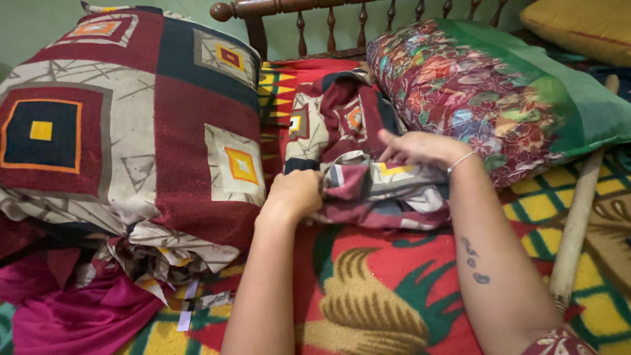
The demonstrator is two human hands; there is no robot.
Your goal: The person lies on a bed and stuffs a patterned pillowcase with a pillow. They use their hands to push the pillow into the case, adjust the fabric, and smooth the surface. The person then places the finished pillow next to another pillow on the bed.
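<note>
pillowcase (pixel 368 177) (crumpled) between both hands' fingers (pixel 394 152)

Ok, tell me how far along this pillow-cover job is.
Done: the big pillow on the left already wears the maroon-and-cream geometric cover. In hand: the left hand and right hand grip a matching cover, bunched on the bed. Left: that cover lies unfilled; the floral pillow wears another print.

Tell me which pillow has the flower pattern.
The pillow on the right, behind the right hand. It has flowers and a green end; the big left pillow shows squares on dark red.
</note>
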